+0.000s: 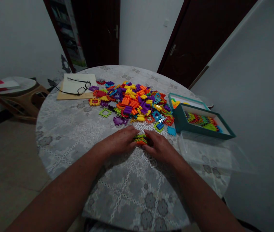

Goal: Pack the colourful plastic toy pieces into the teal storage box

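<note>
A small stack of toothed plastic building pieces (141,140), green and yellow on top with orange-red below, lies between my hands near the table's middle. My left hand (123,139) grips its left side, fingers curled round the edge. From the right, my right hand (159,145) closes on the other side with thumb and fingers. White lattice-like pieces (148,158) lie on the cloth under and around the hands. Just beyond is a large heap of colourful plastic pieces (133,101) in orange, yellow, purple and blue. A flat blue toothed piece (171,130) sits beyond my right hand.
A green box (179,120) holding rows of pieces stands at the right, with a clear plastic lid or tray (207,154) before it. Glasses (81,90) rest on a paper pad (66,84) at the back left. The round table has a patterned cloth (64,135).
</note>
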Demonstrator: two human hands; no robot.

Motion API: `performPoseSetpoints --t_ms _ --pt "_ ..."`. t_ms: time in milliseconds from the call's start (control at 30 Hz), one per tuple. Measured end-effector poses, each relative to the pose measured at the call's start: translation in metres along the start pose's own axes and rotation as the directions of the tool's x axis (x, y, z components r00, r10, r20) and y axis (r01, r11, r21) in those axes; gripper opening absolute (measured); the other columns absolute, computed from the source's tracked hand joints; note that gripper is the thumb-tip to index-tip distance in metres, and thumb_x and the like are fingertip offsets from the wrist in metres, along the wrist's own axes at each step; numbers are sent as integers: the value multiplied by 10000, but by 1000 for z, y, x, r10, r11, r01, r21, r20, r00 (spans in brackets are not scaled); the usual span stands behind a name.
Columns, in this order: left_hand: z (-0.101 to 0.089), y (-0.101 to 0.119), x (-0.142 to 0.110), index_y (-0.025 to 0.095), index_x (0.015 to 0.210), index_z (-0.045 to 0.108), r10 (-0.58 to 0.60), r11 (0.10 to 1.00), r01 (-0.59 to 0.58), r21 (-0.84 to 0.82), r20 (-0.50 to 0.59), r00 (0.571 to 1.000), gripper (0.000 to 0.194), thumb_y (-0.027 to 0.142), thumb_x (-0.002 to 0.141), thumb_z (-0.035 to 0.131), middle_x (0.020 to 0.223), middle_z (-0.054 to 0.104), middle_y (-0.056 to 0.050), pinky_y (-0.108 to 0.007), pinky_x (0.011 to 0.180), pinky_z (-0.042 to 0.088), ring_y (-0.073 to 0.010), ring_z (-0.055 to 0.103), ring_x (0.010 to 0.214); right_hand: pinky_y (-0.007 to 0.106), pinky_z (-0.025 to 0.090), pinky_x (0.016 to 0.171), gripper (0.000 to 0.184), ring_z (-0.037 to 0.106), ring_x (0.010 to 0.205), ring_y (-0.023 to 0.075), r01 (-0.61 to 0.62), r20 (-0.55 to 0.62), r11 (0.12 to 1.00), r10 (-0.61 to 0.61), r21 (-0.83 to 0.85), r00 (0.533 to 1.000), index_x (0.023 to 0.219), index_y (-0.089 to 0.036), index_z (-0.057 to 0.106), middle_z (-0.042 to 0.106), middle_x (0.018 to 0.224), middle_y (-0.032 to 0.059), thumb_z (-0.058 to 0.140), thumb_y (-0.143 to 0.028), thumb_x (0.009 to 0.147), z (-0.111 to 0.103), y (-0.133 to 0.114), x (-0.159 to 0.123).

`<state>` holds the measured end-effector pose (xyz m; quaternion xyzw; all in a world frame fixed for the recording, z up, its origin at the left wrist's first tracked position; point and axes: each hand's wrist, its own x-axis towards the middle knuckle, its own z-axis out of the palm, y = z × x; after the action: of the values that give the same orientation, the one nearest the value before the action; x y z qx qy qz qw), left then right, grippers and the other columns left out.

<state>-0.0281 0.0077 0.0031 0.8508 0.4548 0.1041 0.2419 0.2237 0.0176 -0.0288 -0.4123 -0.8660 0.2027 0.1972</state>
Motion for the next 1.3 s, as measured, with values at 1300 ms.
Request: performPoseSetpoints --t_ms 1300 --pt "34 19 9 171 1609 428 -132 928 161 336 -107 985 607 122 1004 431 1454 628 -208 -440 898 605 -352 683 1237 405 542 973 365 623 1113 274 -60 0 993 60 -98 998 1264 -199 594 657 1217 120 711 -213 919 6 -20 15"
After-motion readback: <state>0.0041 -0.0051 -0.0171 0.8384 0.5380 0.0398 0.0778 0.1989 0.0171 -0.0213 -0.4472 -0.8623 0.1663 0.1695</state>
